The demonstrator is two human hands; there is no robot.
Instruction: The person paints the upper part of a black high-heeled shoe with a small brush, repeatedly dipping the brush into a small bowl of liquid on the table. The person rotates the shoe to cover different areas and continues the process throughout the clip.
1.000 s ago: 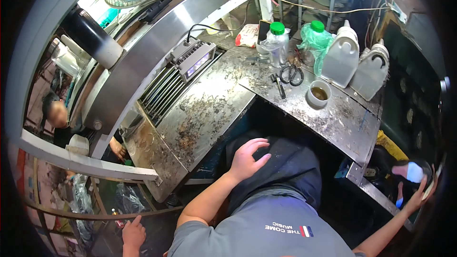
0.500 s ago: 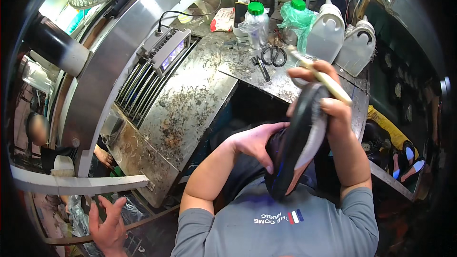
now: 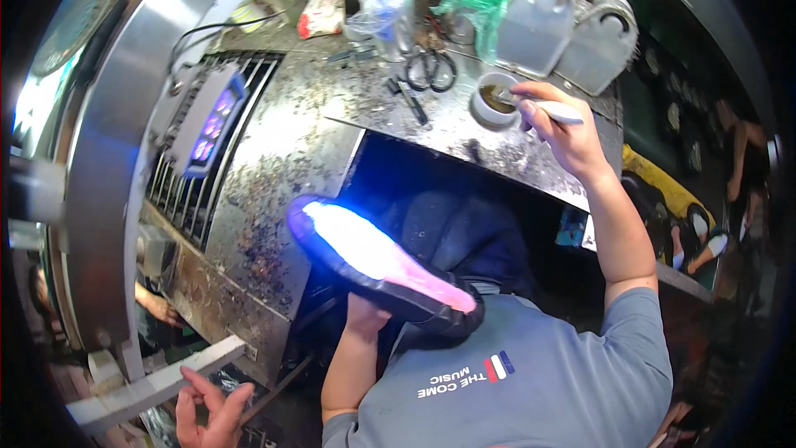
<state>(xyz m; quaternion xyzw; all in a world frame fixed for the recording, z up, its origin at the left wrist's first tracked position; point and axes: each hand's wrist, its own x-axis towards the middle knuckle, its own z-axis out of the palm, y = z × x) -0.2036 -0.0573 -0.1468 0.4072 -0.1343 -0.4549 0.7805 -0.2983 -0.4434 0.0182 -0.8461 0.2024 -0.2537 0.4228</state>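
A black shoe [image 3: 414, 300] lies sole-up over my lap, held from below by my left hand [image 3: 366, 315]; its fingers are mostly hidden behind the shoe. Blue-violet light glares on the front of the pale sole [image 3: 352, 241], while the heel end looks pinkish. My right hand [image 3: 560, 129] is closed round the light handle of a brush [image 3: 557, 109]. The brush's tip end is down in a small white cup [image 3: 489, 119] of brownish liquid on the metal bench, to the right of black-handled scissors [image 3: 431, 71].
A lit violet lamp [image 3: 214, 120] stands on the grate at left. Green-capped jars [image 3: 386, 25] and cut plastic jugs [image 3: 539, 25] line the back of the bench [image 3: 274, 149]. More shoes [image 3: 701, 232] lie at right. Another person's hand [image 3: 214, 415] shows at lower left.
My right hand has left the shoe and taken the brush to the cup. My left hand has moved the shoe leftward and turned its sole up toward the lamp. The whole view has shifted.
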